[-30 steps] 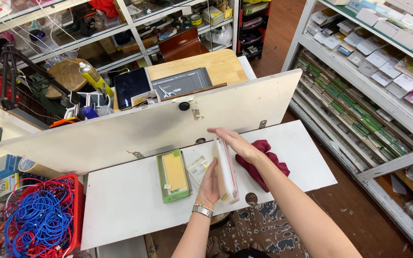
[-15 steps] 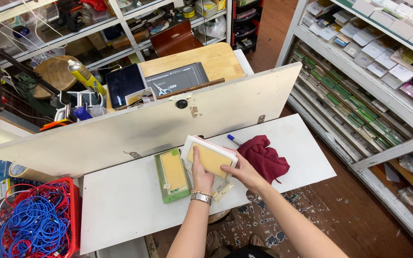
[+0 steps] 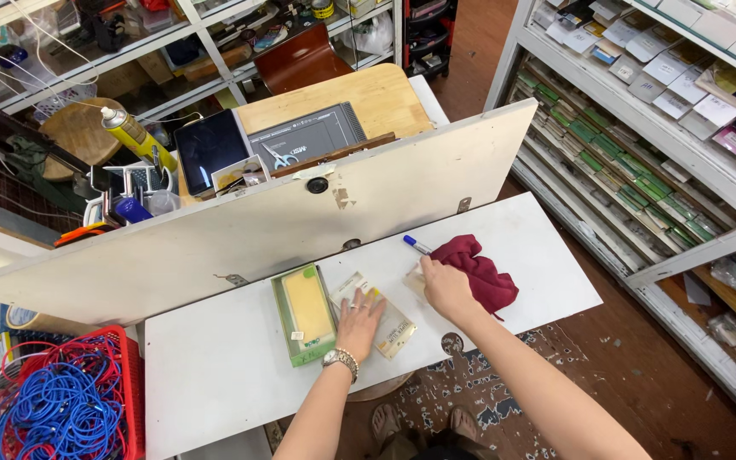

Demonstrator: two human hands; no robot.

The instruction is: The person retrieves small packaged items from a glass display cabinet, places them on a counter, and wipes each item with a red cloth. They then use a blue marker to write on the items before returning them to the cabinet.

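A flat clear packet (image 3: 375,313) with a yellowish card inside is seen on the white bench (image 3: 215,375), and it is taken here as the landmark. Its long axis runs slantwise, from the upper left to the lower right. The left hand (image 3: 359,319) is laid flat on top of the packet, fingers spread and pointing away from the person; nothing is closed in this grip, the packet is only pressed down under the palm. So the packet lies directly under the left hand, and this hand is clearly the nearer one.

The right hand (image 3: 445,290) is found to the right of the packet and a little further from the person. It is resting on a small pale piece, just beside a dark red cloth (image 3: 480,274). Its fingers are curled downward, but whether something is really pinched cannot be told. A blue pen (image 3: 416,245) lies beyond this hand, touching the edge of the cloth.

To the left of the packet, close beside it, a green box (image 3: 303,313) with a yellow inside is placed, its long axis almost parallel to the packet.
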